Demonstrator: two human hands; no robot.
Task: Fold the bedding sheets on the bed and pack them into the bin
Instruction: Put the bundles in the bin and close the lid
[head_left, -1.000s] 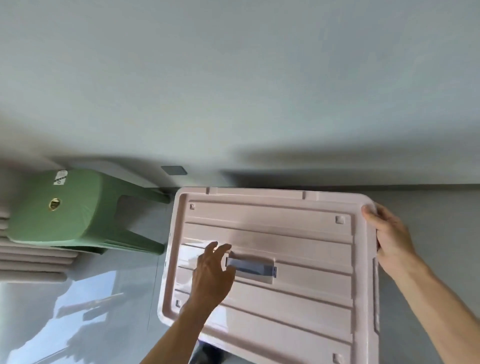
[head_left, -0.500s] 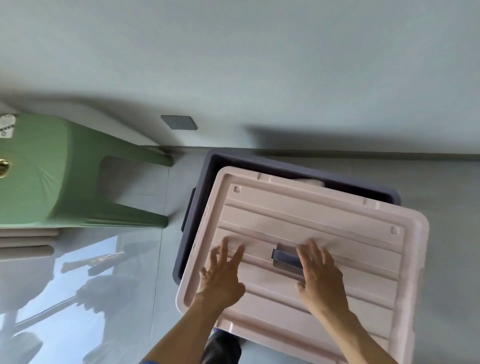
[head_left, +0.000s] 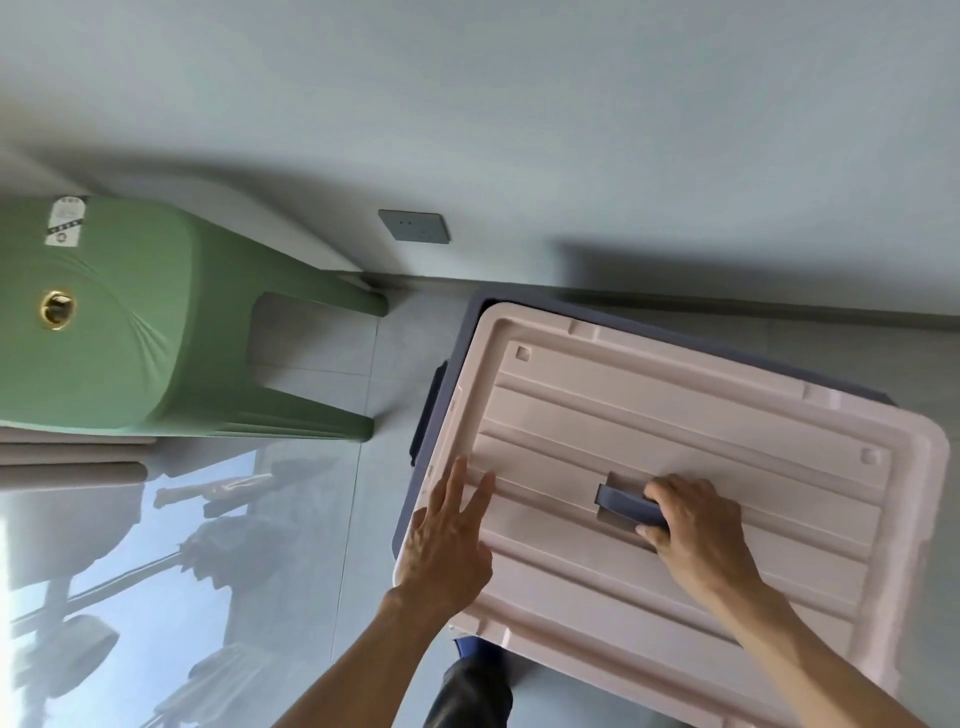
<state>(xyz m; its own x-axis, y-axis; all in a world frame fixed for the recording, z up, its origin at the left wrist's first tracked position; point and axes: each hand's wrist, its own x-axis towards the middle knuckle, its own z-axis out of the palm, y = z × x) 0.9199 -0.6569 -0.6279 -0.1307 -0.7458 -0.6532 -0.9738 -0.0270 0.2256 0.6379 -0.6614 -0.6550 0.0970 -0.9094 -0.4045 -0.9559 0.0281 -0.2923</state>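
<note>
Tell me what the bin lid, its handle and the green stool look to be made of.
Bin lid: pale pink moulded plastic, probably; matte, with pressed ribs and a raised rim.
Handle: grey-blue plastic by the look, smooth; the right hand curls round it.
Green stool: likely one-piece moulded plastic, satin sheen, flow lines round its centre hole.

One head-worn view looks steeply down from close above; past the fingertips of the left hand (head_left: 447, 540) and right hand (head_left: 696, 530) rises the wall (head_left: 571, 130).

Pale pink lid (head_left: 675, 415) on my navy bin (head_left: 434, 415).
Its handle (head_left: 621, 504) grey-blue; stool (head_left: 156, 332) beside me green; floor (head_left: 363, 374) grey.
</note>
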